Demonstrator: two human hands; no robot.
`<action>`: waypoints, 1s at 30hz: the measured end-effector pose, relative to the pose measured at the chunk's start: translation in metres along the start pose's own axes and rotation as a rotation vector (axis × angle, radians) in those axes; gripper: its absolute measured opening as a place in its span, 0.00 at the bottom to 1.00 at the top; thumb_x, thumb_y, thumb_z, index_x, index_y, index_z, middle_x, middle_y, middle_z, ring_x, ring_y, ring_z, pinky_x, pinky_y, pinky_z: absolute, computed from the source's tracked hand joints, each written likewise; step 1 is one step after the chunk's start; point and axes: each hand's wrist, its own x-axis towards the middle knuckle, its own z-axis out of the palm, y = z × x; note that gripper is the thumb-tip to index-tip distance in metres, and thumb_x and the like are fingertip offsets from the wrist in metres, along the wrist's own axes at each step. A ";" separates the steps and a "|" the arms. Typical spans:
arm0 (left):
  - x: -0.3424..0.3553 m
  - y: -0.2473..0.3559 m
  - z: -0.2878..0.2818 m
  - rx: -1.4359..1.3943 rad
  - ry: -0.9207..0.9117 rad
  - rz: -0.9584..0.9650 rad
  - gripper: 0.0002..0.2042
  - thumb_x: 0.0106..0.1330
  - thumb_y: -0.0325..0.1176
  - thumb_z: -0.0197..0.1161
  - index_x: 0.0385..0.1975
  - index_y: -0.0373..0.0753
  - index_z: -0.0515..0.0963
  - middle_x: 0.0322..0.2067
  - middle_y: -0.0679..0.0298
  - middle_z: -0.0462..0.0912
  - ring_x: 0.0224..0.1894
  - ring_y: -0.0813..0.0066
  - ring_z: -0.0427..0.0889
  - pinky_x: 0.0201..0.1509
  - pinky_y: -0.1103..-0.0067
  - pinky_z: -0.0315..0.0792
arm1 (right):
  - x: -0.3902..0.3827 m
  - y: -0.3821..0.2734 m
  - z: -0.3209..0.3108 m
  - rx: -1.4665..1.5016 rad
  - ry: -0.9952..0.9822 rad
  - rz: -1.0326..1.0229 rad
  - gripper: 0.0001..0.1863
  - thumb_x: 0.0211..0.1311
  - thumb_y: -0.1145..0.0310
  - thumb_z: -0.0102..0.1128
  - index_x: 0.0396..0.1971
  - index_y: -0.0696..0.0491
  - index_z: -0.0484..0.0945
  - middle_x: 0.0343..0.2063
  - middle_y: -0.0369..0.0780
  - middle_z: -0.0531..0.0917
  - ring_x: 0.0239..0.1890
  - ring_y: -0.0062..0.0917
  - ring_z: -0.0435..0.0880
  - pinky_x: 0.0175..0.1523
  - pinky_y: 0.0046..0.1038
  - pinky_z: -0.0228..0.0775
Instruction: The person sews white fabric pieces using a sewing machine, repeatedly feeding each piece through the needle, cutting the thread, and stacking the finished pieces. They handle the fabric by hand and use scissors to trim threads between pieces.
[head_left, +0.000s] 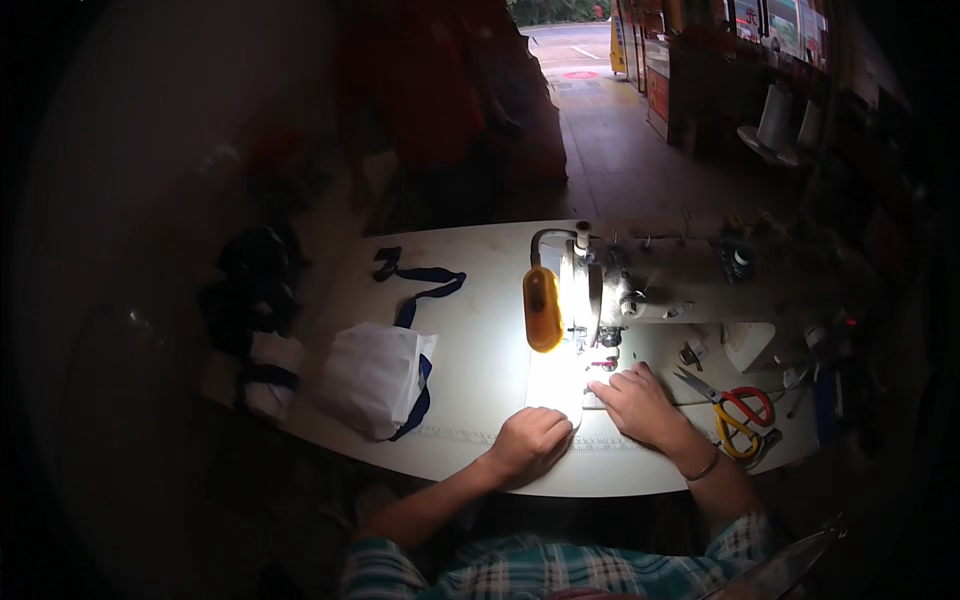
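A white sewing machine with a lit yellow work lamp stands on the table's right half. White fabric, washed out by glare, lies under the needle area. My left hand has its fingers curled on the fabric's near edge. Higher and to the right, my right hand is closed at the fabric beside the presser foot, fingertips pressed down. Scissors with red and yellow handles lie right of my right hand.
On the pale table lie a white bag and a dark blue strap. A dark heap sits at the left edge over white bundles. Thread cones stand behind right; a walkway leads to the street.
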 end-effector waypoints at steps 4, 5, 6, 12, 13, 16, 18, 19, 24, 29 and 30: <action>0.019 0.006 0.030 -0.116 0.035 0.108 0.05 0.65 0.27 0.71 0.33 0.36 0.80 0.31 0.56 0.84 0.32 0.57 0.84 0.38 0.67 0.78 | -0.030 0.014 -0.019 -0.184 -0.030 0.057 0.15 0.68 0.72 0.57 0.52 0.51 0.85 0.34 0.39 0.86 0.42 0.32 0.84 0.59 0.36 0.68; 0.007 0.000 0.028 -0.079 0.031 0.091 0.05 0.65 0.26 0.70 0.31 0.36 0.80 0.28 0.55 0.82 0.30 0.55 0.82 0.35 0.65 0.76 | -0.019 0.010 -0.013 -0.093 -0.077 0.037 0.13 0.70 0.73 0.54 0.47 0.51 0.86 0.36 0.41 0.86 0.43 0.34 0.85 0.57 0.38 0.72; 0.001 -0.005 0.008 -0.002 0.036 0.068 0.05 0.63 0.26 0.70 0.30 0.37 0.79 0.27 0.55 0.81 0.29 0.54 0.81 0.35 0.64 0.75 | 0.003 -0.005 0.004 -0.018 -0.008 0.016 0.11 0.71 0.72 0.53 0.42 0.51 0.86 0.35 0.43 0.87 0.43 0.37 0.87 0.54 0.41 0.76; 0.006 -0.007 0.000 0.180 0.018 0.052 0.06 0.58 0.27 0.71 0.28 0.40 0.78 0.27 0.56 0.81 0.30 0.53 0.80 0.35 0.62 0.73 | 0.026 0.009 0.046 0.013 -0.027 0.030 0.12 0.72 0.69 0.53 0.48 0.51 0.83 0.36 0.40 0.84 0.51 0.36 0.85 0.68 0.45 0.67; 0.010 -0.004 0.008 0.143 0.019 0.060 0.06 0.58 0.27 0.71 0.28 0.40 0.78 0.27 0.56 0.81 0.30 0.53 0.81 0.35 0.62 0.73 | 0.013 0.012 0.039 0.019 -0.002 0.040 0.12 0.72 0.68 0.53 0.48 0.51 0.83 0.37 0.40 0.83 0.52 0.36 0.84 0.68 0.46 0.65; 0.010 0.003 0.012 0.137 0.009 0.045 0.07 0.57 0.27 0.72 0.29 0.39 0.79 0.28 0.56 0.81 0.30 0.52 0.81 0.35 0.62 0.73 | 0.016 0.006 0.034 0.016 -0.028 0.018 0.09 0.68 0.70 0.55 0.43 0.51 0.83 0.34 0.41 0.84 0.49 0.38 0.85 0.63 0.44 0.69; 0.003 -0.003 0.007 0.151 0.017 0.008 0.07 0.57 0.27 0.72 0.29 0.39 0.79 0.28 0.56 0.81 0.30 0.52 0.81 0.35 0.62 0.73 | 0.020 0.011 0.022 -0.089 -0.015 -0.004 0.08 0.66 0.69 0.57 0.40 0.51 0.83 0.33 0.41 0.85 0.47 0.37 0.86 0.61 0.43 0.70; -0.005 -0.006 0.002 0.144 0.008 -0.014 0.07 0.57 0.27 0.73 0.29 0.39 0.79 0.28 0.56 0.81 0.30 0.52 0.81 0.35 0.62 0.74 | 0.023 0.001 0.026 -0.104 -0.033 -0.052 0.08 0.65 0.69 0.57 0.39 0.51 0.83 0.33 0.41 0.85 0.46 0.36 0.87 0.60 0.43 0.70; -0.004 -0.001 -0.006 0.066 0.007 -0.005 0.09 0.58 0.28 0.76 0.35 0.38 0.82 0.33 0.58 0.85 0.33 0.56 0.84 0.38 0.67 0.77 | -0.002 -0.008 0.010 -0.032 0.182 -0.185 0.11 0.63 0.70 0.61 0.44 0.51 0.85 0.34 0.39 0.86 0.42 0.31 0.87 0.56 0.38 0.71; -0.009 0.010 -0.003 0.050 0.037 -0.038 0.06 0.63 0.29 0.72 0.35 0.38 0.82 0.34 0.60 0.84 0.35 0.61 0.84 0.40 0.69 0.77 | -0.014 -0.024 -0.007 0.039 0.087 -0.184 0.13 0.62 0.72 0.63 0.46 0.52 0.86 0.32 0.38 0.84 0.42 0.31 0.85 0.53 0.35 0.70; -0.009 0.009 -0.006 0.066 0.033 -0.037 0.06 0.63 0.29 0.72 0.36 0.38 0.82 0.34 0.60 0.84 0.36 0.62 0.85 0.41 0.70 0.77 | -0.011 -0.027 -0.010 0.029 0.076 -0.205 0.13 0.61 0.72 0.63 0.46 0.52 0.86 0.32 0.38 0.84 0.43 0.31 0.85 0.53 0.35 0.70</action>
